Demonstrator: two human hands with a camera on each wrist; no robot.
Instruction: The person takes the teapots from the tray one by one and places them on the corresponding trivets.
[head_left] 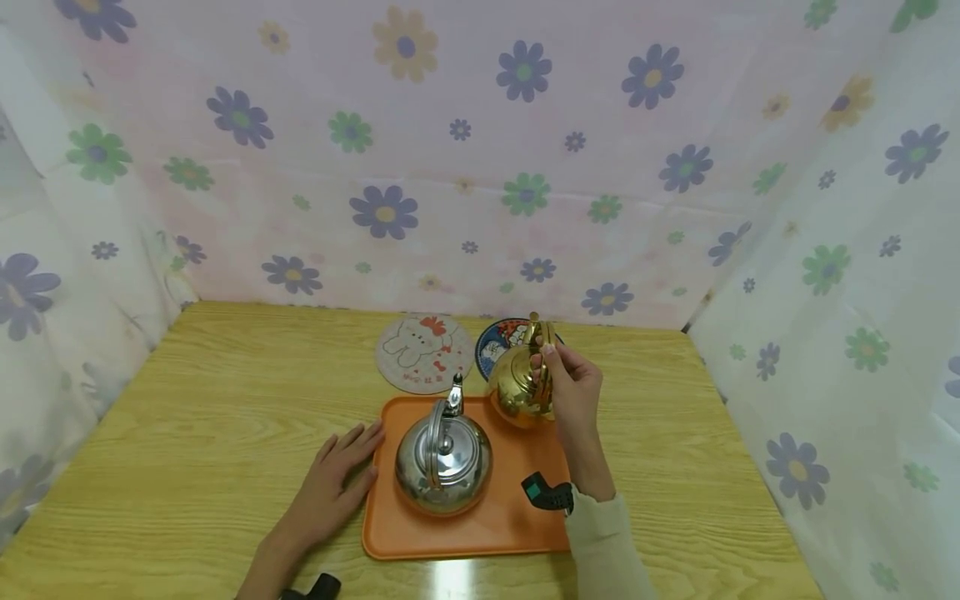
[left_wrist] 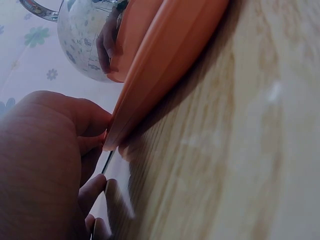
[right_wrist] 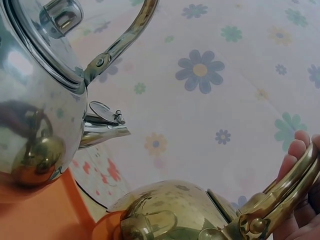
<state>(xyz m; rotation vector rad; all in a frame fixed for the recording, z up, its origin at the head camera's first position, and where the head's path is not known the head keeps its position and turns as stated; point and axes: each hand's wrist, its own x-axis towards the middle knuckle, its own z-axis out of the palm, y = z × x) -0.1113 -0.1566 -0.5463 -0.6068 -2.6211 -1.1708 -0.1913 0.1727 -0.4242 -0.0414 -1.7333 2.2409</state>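
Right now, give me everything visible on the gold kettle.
The round, shiny gold metal kettle is polished enough to mirror the room. It has a lid with a knob and a hinged arched handle, raised upright. The right hand grips that handle near its top. The kettle is at the far right corner of the orange plastic tray, beside the silver steel kettle; whether it rests or is lifted is unclear.

I see a light wooden surface (head_left: 187, 417) carrying an orange tray (head_left: 525, 533) near its front edge. Behind the tray, two round mats lie flat side by side: a pale cartoon one (head_left: 423, 352) and a blue one (head_left: 495, 340).
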